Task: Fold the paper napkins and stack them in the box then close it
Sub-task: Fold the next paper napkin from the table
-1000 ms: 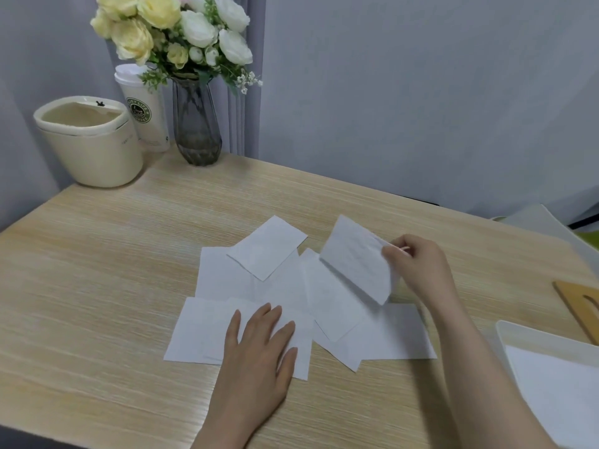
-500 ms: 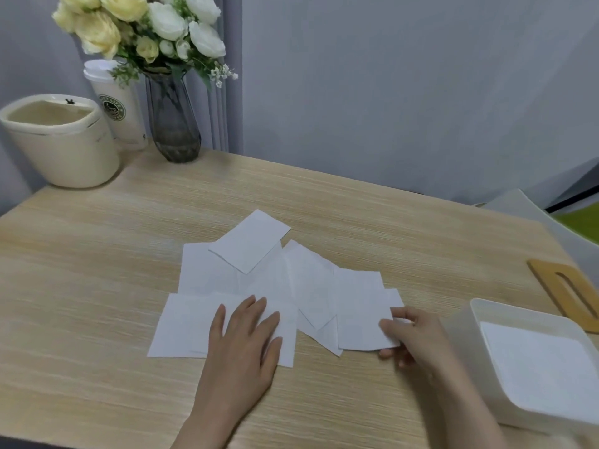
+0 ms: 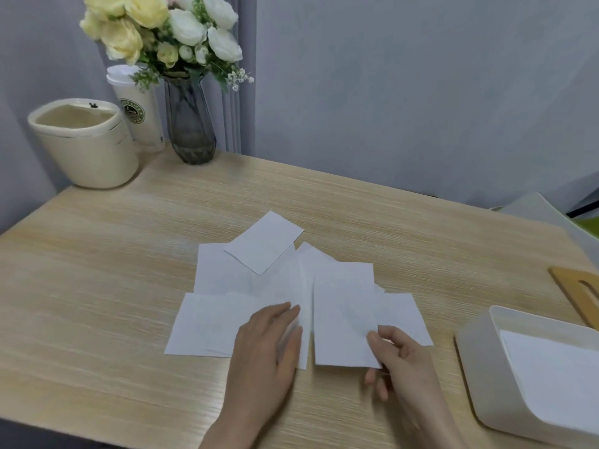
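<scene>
Now my right hand (image 3: 400, 354) pinches a folded napkin (image 3: 343, 322) at the spread's right edge while my left hand (image 3: 269, 338) rests flat on the pile, so next I'd judge it goes right into the open box (image 3: 479, 367).

Grey wall (image 3: 421, 92), wooden table (image 3: 97, 286)

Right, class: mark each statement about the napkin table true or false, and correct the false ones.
1. The left hand lies flat on the napkins. True.
2. The right hand pinches a napkin. True.
3. The box has its lid on. False: it is open, with white paper showing inside.
4. The vase holds red flowers. False: they are yellow and white.
5. The box is right of the napkins. True.
</scene>
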The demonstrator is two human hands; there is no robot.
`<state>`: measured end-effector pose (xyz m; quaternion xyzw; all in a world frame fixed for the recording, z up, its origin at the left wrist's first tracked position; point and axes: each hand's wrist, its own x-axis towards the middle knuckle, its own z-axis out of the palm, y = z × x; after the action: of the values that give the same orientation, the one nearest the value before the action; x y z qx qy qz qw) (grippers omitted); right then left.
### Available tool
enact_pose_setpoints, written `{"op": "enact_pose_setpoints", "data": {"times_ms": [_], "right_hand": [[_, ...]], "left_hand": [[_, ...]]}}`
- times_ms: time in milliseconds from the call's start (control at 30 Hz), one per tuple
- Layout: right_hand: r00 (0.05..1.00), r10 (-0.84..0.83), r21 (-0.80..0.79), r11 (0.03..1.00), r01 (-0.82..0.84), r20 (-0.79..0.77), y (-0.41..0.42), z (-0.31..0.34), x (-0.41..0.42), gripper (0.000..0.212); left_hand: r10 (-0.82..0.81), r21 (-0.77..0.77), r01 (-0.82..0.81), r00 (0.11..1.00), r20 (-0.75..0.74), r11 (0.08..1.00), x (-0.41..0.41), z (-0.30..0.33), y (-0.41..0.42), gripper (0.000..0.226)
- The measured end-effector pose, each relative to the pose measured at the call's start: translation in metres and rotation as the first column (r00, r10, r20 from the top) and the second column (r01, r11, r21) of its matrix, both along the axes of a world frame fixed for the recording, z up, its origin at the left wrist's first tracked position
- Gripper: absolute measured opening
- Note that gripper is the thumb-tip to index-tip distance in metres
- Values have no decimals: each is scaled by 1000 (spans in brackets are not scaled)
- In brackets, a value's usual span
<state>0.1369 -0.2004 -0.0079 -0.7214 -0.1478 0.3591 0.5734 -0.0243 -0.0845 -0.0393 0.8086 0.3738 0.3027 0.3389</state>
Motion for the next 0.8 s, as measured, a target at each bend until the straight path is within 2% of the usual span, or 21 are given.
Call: {"op": "enact_pose_setpoints", "data": {"times_ms": [67,133,200,267,333,467,600,733,800], "right_hand": [[998,46,25,999,-45,-35,6,-1,-12,13],[994,98,38,995,-96,-46,10,-3,-21,14],[987,154,37,988,-152,-47,15,-5,-29,14],[979,195,38,981,-193,-60,19,-6,-37,13],[972,220,48,975,-217,-78,24,-7,-45,12],[964,249,46,968,-246,-87,31,-9,-56,11],[958,280,31,960,-278,-62,36,-13,-64,6],[950,311,-12,950,-311,11,43,-13,-65,5],[949,302,-20,953,-301,94,48,-12,-61,10]], "left_hand": [[33,-270,5,990,136,963,0,10,-3,27],[50,-504,106,957,286,857,-4,18,-3,34],[74,-612,181,927,367,770,-8,22,-1,31],[154,-690,178,908,390,702,-12,24,2,24],[213,-720,142,900,379,679,-17,21,4,22],[272,-706,21,914,300,708,-24,15,7,33],[303,-676,-21,904,303,737,-30,10,11,39],[368,-673,-63,873,321,737,-38,6,21,40],[411,-681,-86,850,330,727,-45,5,27,40]]}}
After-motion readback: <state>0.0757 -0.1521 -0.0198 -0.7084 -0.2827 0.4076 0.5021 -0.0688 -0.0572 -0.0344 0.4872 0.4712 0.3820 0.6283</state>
